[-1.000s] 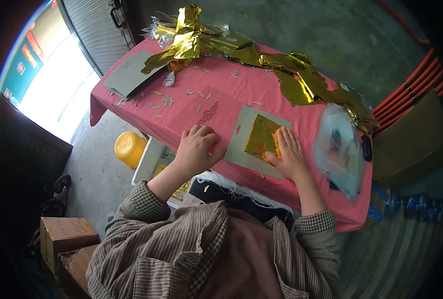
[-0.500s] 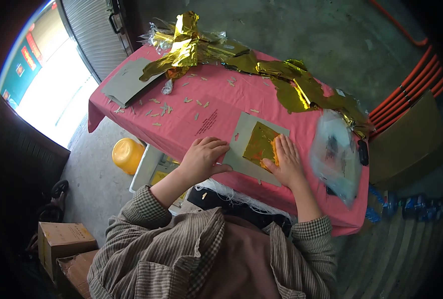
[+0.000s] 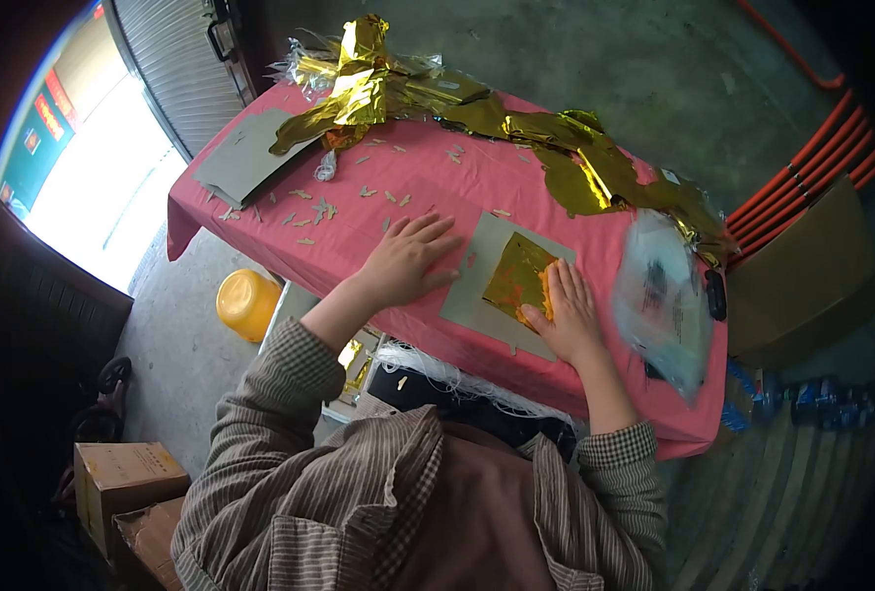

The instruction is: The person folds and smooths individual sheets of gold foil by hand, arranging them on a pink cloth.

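A grey card sheet (image 3: 472, 297) with a small cut-out near its left edge lies on the pink-covered table. On it rests a square gold foil piece (image 3: 512, 274), with crumpled orange material (image 3: 545, 293) along its right side. My right hand (image 3: 572, 320) lies over that side, fingers stretched out, thumb apart, touching the orange material. What is under the palm is hidden. Left of the card, my left hand (image 3: 406, 260) is over the cloth with fingers spread and nothing in it.
Small card scraps (image 3: 321, 209) are strewn across the pink cloth (image 3: 398, 197). Grey boards (image 3: 250, 163) lie at the far left, crumpled gold foil (image 3: 364, 74) along the back edge. A clear plastic bag (image 3: 662, 300) sits on the right. A yellow bucket (image 3: 247, 305) stands below.
My left hand has lifted away from the card's left edge, up and slightly left, and its fingers have spread. My right hand stays on the foil piece's right side.
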`<control>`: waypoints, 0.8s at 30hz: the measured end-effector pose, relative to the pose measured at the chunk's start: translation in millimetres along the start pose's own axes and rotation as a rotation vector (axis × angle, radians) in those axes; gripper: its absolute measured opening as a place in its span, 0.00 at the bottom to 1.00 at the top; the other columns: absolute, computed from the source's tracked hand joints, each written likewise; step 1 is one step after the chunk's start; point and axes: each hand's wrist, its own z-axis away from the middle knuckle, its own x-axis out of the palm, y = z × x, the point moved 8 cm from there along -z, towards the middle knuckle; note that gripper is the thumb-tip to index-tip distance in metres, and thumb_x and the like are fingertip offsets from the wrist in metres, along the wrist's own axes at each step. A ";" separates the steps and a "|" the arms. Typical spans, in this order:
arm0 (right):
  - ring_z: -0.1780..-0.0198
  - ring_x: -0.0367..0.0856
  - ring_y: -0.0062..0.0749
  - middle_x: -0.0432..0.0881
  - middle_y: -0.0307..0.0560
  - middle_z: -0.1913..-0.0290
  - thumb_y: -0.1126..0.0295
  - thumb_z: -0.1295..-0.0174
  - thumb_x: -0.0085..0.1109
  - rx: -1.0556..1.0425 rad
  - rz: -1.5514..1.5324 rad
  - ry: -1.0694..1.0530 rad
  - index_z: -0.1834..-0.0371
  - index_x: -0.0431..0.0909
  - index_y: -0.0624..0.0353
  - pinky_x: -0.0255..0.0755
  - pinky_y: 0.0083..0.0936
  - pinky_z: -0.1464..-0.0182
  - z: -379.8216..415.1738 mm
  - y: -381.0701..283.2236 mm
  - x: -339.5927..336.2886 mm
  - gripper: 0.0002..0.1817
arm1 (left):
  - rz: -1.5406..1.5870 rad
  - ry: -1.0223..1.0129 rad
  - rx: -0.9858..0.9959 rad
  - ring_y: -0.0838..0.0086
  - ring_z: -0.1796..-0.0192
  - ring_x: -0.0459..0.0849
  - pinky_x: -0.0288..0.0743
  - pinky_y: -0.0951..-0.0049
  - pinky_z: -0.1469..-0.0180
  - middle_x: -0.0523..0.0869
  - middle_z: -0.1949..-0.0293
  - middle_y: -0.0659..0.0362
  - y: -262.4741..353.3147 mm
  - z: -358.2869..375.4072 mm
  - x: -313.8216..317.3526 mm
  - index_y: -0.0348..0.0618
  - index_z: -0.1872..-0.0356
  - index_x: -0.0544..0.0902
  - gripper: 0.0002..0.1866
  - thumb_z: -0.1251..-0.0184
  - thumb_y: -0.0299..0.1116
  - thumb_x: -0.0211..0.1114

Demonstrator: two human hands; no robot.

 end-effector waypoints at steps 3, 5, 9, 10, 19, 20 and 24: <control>0.27 0.43 0.47 0.48 0.60 0.29 0.40 0.40 0.42 0.016 0.048 -0.054 0.30 0.47 0.67 0.36 0.37 0.28 -0.1 -0.1 1.2 0.45 | -0.073 0.028 0.010 0.58 0.29 0.55 0.48 0.55 0.31 0.62 0.33 0.51 -5.4 -0.9 7.1 0.48 0.37 0.67 0.28 0.33 0.51 0.51; 0.27 0.43 0.47 0.48 0.60 0.29 0.40 0.40 0.42 0.021 0.047 -0.054 0.30 0.47 0.67 0.36 0.37 0.28 0.6 0.2 0.7 0.45 | -0.079 -0.050 -0.065 0.57 0.28 0.50 0.43 0.55 0.30 0.59 0.31 0.51 -7.9 2.3 16.8 0.48 0.35 0.65 0.28 0.32 0.51 0.47; 0.27 0.43 0.47 0.48 0.60 0.29 0.40 0.40 0.42 0.018 0.051 -0.063 0.31 0.47 0.67 0.36 0.37 0.28 0.0 -2.2 -1.1 0.45 | -0.147 -0.017 -0.154 0.56 0.28 0.51 0.42 0.54 0.30 0.60 0.32 0.51 -1.5 9.5 15.6 0.48 0.35 0.64 0.29 0.32 0.53 0.47; 0.27 0.43 0.47 0.48 0.60 0.29 0.40 0.40 0.42 0.017 0.048 -0.071 0.31 0.47 0.67 0.36 0.37 0.28 -0.1 -2.2 -0.4 0.45 | -0.161 -0.007 -0.174 0.56 0.28 0.51 0.43 0.54 0.30 0.60 0.32 0.51 0.3 11.1 16.4 0.48 0.35 0.64 0.30 0.33 0.53 0.48; 0.27 0.44 0.46 0.48 0.60 0.29 0.40 0.39 0.42 0.004 0.047 -0.051 0.31 0.48 0.68 0.36 0.37 0.28 0.2 -2.6 -1.5 0.45 | -0.106 0.099 -0.161 0.54 0.31 0.57 0.48 0.48 0.33 0.66 0.37 0.50 10.7 10.6 8.0 0.42 0.42 0.71 0.29 0.41 0.50 0.58; 0.27 0.44 0.46 0.48 0.60 0.29 0.41 0.39 0.42 0.002 0.047 -0.048 0.31 0.48 0.68 0.37 0.37 0.28 0.4 -2.7 -1.4 0.45 | -0.106 0.097 -0.161 0.54 0.31 0.57 0.48 0.48 0.33 0.66 0.37 0.50 11.5 11.1 9.8 0.42 0.42 0.71 0.29 0.41 0.50 0.58; 0.27 0.44 0.46 0.48 0.60 0.29 0.40 0.39 0.42 0.000 0.049 -0.046 0.31 0.48 0.68 0.37 0.37 0.28 0.1 -3.2 -1.2 0.45 | -0.150 0.209 -0.139 0.55 0.36 0.64 0.56 0.48 0.37 0.72 0.43 0.52 16.5 12.9 11.6 0.41 0.48 0.74 0.24 0.42 0.44 0.59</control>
